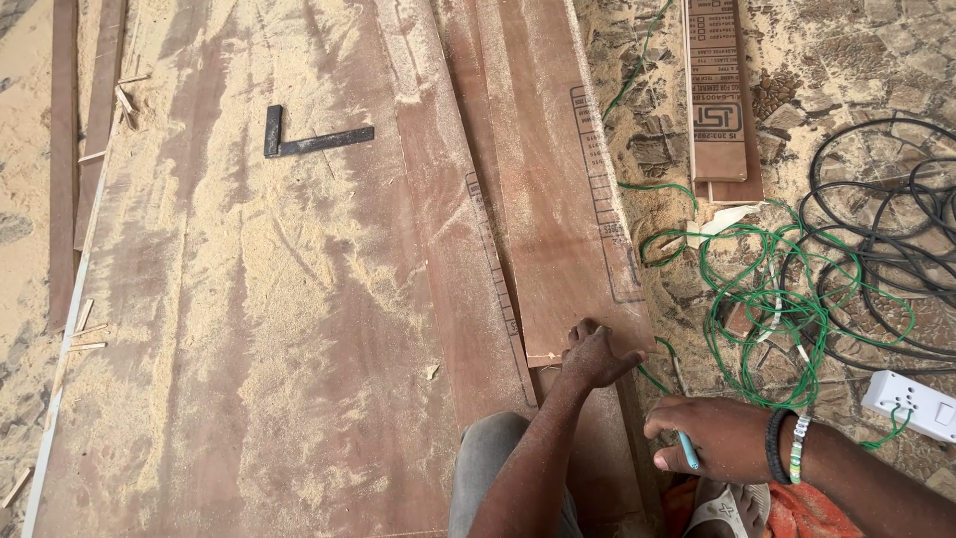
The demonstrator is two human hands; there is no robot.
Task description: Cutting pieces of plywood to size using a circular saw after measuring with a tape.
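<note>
My left hand (595, 356) grips the near end of a narrow reddish-brown plywood strip (558, 199), fingers curled over its cut edge. The strip lies lengthwise on top of other plywood boards (438, 199) and runs away from me. My right hand (712, 436) hovers low at the right, just off the boards, closed around a thin light-blue pen (688, 450). On that wrist are a black band and a pale beaded band (787, 448). My grey-trousered knee (488, 468) rests on the boards below the left arm.
A dark steel try square (311, 140) lies on a wide sawdust-covered sheet (249, 319) at the left. Tangled green wire (767, 299), black cable (876, 229) and a white socket box (911, 403) lie on stone ground at right. A printed short plywood offcut (719, 90) lies farther back.
</note>
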